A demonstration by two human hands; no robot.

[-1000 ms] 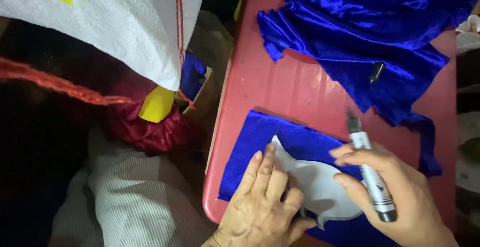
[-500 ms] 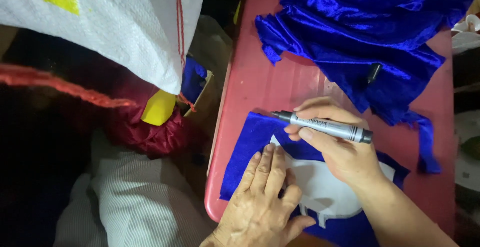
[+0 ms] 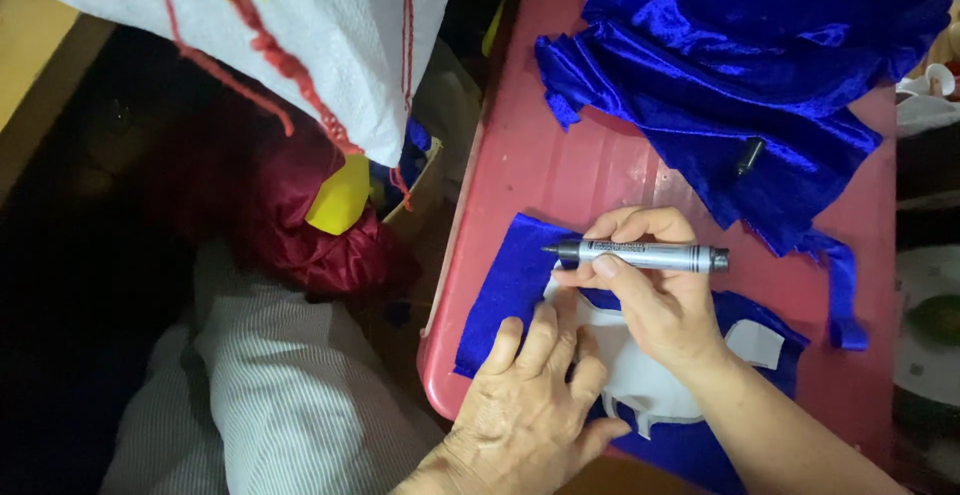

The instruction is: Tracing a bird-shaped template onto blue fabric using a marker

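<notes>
A small piece of blue velvet cloth (image 3: 505, 290) lies on the red table (image 3: 560, 170) near its front edge. A white paper pattern (image 3: 645, 385) rests on top of it. My left hand (image 3: 535, 400) presses flat on the pattern and cloth, fingers spread. My right hand (image 3: 650, 290) grips a grey marker (image 3: 640, 254) held sideways, its dark tip pointing left just above the cloth's upper edge.
A large heap of blue velvet (image 3: 750, 65) covers the table's far right, with a black marker cap (image 3: 748, 157) on it. A white woven sack (image 3: 250, 35) with red cord hangs at the left. Dark red cloth (image 3: 300, 225) and striped fabric (image 3: 270, 395) lie below.
My right hand moved from the lower right of the pattern up to its top left, turning the marker from upright to sideways. My left hand stayed pressed on the pattern.
</notes>
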